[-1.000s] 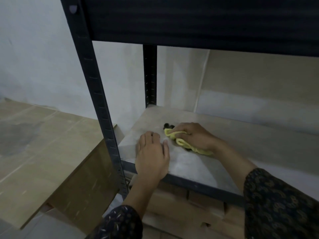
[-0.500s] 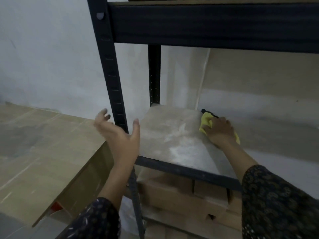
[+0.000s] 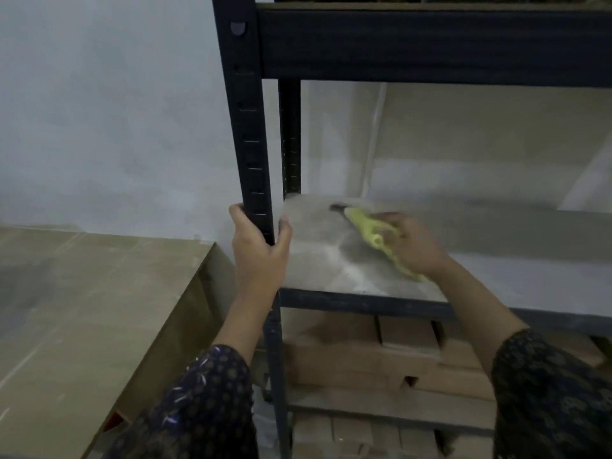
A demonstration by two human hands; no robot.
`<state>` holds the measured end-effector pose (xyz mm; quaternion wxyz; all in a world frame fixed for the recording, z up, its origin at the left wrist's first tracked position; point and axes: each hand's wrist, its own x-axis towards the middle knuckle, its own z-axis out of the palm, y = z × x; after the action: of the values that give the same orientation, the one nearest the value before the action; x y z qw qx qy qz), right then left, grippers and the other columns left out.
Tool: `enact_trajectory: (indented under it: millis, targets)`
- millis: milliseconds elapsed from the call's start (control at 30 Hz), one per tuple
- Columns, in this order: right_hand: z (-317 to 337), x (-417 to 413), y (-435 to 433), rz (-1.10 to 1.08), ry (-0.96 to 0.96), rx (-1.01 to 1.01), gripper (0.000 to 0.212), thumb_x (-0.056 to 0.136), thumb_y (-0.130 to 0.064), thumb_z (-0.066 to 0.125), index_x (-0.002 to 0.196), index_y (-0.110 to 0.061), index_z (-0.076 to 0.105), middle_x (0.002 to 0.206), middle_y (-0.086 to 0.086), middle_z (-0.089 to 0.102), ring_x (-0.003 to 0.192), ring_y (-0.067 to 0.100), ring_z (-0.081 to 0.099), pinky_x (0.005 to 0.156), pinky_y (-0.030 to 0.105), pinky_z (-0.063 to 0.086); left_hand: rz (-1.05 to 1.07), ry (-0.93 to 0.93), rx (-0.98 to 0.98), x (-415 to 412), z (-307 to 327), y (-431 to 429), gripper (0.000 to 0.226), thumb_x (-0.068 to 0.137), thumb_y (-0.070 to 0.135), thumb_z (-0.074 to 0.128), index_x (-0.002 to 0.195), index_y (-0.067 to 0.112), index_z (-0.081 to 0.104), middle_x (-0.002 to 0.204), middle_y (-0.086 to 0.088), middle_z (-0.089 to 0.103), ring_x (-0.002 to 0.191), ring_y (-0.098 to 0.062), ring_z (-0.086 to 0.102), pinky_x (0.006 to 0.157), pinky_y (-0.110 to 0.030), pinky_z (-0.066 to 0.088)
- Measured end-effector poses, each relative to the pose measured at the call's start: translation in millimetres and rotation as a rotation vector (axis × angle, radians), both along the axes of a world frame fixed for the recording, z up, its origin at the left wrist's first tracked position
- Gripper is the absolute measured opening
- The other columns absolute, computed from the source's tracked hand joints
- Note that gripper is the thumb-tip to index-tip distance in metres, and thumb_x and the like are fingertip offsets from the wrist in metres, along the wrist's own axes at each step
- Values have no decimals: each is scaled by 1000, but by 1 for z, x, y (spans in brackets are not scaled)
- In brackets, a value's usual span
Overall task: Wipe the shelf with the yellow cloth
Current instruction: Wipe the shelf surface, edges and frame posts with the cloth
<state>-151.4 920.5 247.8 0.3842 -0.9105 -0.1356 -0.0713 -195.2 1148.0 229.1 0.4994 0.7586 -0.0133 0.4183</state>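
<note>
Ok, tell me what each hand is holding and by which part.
Left hand grips the black metal shelf post just above the grey shelf board. Right hand holds the crumpled yellow cloth by its middle, both ends sticking out.

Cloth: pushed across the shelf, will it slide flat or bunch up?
Probably floppy: the cloth lies crumpled in folds under the right hand, so it will likely bunch rather than stay flat. It seems light, since only that hand holds it. The shelf looks smooth and dusty, so it should slide easily, though blur hides detail.
</note>
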Motion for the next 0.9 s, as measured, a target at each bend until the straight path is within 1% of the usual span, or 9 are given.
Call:
enact_trajectory:
  millis: [100,167,233,367,467,600,667,767,900]
  targets:
    - [-11,8,-25,-311,34,-198,32,97,-20,51,125,-7,62,108,15,67,83,23,57,62,26,41,-28,-5,-7,0,-3,1,29,94,30,53,109,18,33,87,-1,55,70,-4,57,56,-11,47]
    - [-29,14,-21,-315,63,-448,33,97,-21,48,125,-8,60,110,21,63,91,34,58,74,34,42,-32,-6,0,1,-5,2,29,94,30,51,111,15,33,89,-3,54,69,-7,57,55,-12,47]
    - [-42,12,-1,-274,32,-543,34,98,-23,45,125,-8,57,118,22,57,106,38,53,87,40,42,-21,-9,11,2,-7,2,29,95,27,51,113,12,34,89,-4,54,68,-8,56,55,-11,47]
    - [-42,-22,41,-64,-86,-489,35,98,-24,46,128,-11,57,122,17,58,108,36,55,89,40,44,-6,-14,45,3,-10,4,31,94,26,51,113,7,34,91,-8,54,70,-10,55,55,-10,46]
    - [-30,-48,42,93,-79,-325,33,98,-22,49,128,-12,60,121,11,64,101,29,61,80,28,41,-13,-21,52,3,-9,4,32,95,25,52,111,5,33,91,-7,53,68,-7,53,56,-9,46]
    - [-27,-41,-6,-282,-61,-245,29,98,-18,49,113,0,66,103,25,68,93,40,63,70,35,40,-53,-19,48,-1,-7,5,30,94,27,54,108,12,31,88,-5,52,66,-5,53,56,-9,45]
    - [-36,-37,-16,-442,-20,-355,29,97,-17,47,117,-1,62,111,25,64,101,42,58,73,37,41,-77,-15,52,-3,-7,6,31,94,29,54,106,18,28,88,-4,52,68,-6,53,57,-10,46]
    - [-49,-42,8,-417,-47,-529,33,100,-21,40,125,-5,54,125,19,56,111,39,48,93,43,41,-108,-7,59,-4,-7,8,30,95,30,52,107,21,26,90,-3,52,70,-8,55,58,-12,47]
    - [-46,-71,54,-264,-122,-521,36,100,-23,41,132,-10,49,128,13,52,114,33,44,96,42,38,-95,-9,71,-3,-7,8,29,96,29,51,107,21,26,91,-4,53,71,-6,54,58,-12,45]
